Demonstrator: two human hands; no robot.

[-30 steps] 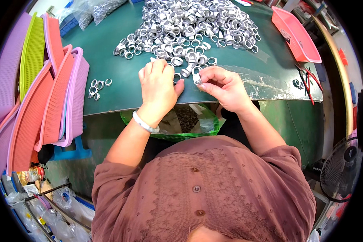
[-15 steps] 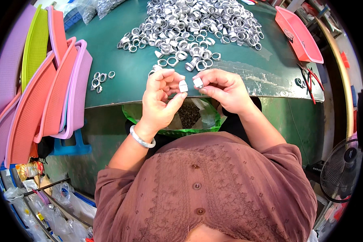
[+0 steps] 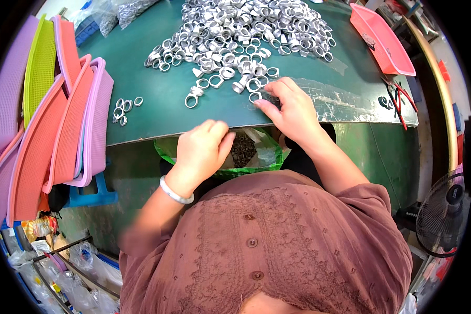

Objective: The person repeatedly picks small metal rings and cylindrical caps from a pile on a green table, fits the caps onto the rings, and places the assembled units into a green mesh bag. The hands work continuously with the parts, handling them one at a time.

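Observation:
My left hand (image 3: 201, 149) is curled, knuckles up, over a green plastic bag (image 3: 269, 157) that hangs at the near edge of the green table (image 3: 162, 118). The bag holds dark small bits (image 3: 243, 149). Whether anything is inside the fist is hidden. A white bracelet (image 3: 176, 191) sits on that wrist. My right hand (image 3: 290, 107) lies flat on the table with fingers spread, its fingertips touching a loose metal ring (image 3: 255, 97) at the near fringe of a big pile of silvery metal rings (image 3: 246, 26).
Several rings (image 3: 123, 109) lie apart at the table's left. Pink, green and purple plastic baskets (image 3: 63, 120) stand stacked on edge at the left. A pink tray (image 3: 382, 42) and red-handled pliers (image 3: 400, 102) sit at the right. A fan (image 3: 445, 209) stands at the lower right.
Both hands held small white pieces together above the table edge. Now my left hand has dropped over the bag and my right hand has reached forward to the rings.

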